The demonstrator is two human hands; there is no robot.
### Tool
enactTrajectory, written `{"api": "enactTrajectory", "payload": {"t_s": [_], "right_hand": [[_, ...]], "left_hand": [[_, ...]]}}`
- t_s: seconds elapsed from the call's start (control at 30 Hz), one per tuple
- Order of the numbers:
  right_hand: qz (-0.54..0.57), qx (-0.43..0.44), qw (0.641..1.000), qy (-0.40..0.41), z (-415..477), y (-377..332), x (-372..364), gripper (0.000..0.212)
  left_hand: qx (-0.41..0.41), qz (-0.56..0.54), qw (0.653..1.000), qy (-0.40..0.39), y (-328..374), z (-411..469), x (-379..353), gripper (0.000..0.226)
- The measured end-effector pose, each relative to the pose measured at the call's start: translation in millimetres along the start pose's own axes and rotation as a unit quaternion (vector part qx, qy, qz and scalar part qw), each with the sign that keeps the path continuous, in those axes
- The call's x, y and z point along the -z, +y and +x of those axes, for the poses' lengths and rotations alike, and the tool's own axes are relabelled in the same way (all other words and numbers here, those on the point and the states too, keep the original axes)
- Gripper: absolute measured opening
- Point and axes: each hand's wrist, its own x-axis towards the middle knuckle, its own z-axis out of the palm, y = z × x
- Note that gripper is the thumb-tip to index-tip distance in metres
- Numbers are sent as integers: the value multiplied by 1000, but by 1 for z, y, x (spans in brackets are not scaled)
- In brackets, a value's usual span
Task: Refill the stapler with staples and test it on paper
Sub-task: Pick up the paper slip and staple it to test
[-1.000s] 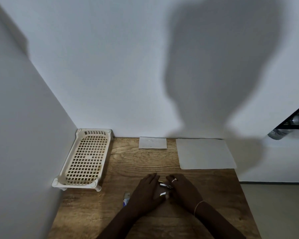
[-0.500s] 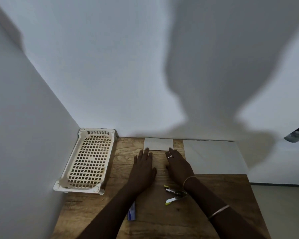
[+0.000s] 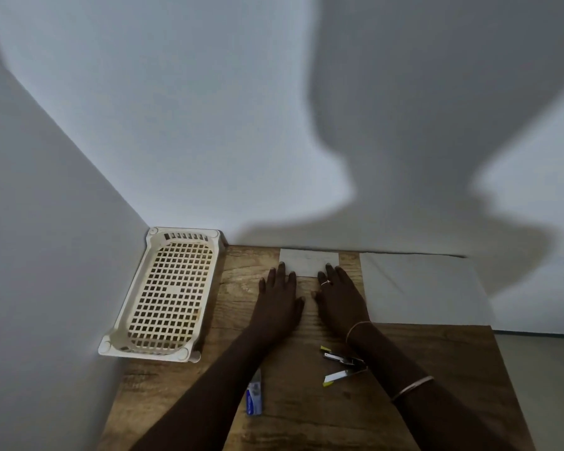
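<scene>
We are no longer handling the stapler (image 3: 342, 365); it is lying open on the table (image 3: 437, 369) beside our right forearm. Both hands are now stretching forward, flat and empty, the left hand (image 3: 279, 302) and right hand (image 3: 339, 297) reaching with fingertips onto the near edge of the small paper (image 3: 308, 260).

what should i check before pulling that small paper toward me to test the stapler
1. Both hands empty: left hand and right hand lie flat, holding nothing: ok.
2. Fingertips on the small paper: they reach its near edge: ok.
3. Stapler closed for use: it lies hinged open on the table: not ok.
4. Staples loaded: cannot tell.
5. Staple box out of the paper's path: lies near the table's front, beside the left forearm: ok.
</scene>
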Motion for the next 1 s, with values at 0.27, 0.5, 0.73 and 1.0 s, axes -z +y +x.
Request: {"api": "enactTrajectory", "payload": {"t_s": [0.27, 0.5, 0.73, 1.0], "right_hand": [[-27, 11, 999, 22, -44, -4, 0, 41], [95, -45, 987, 121, -63, -3, 5, 31], [274, -233, 930, 73, -46, -1, 15, 44], [390, -329, 859, 42, -40, 0, 20, 39]], "left_hand": [[22, -62, 998, 23, 3, -43, -9, 63], [49, -208, 971, 108, 11, -69, 0, 49], [158, -325, 920, 154, 13, -54, 20, 48], [190, -375, 896, 142, 7, -53, 14, 51]]}}
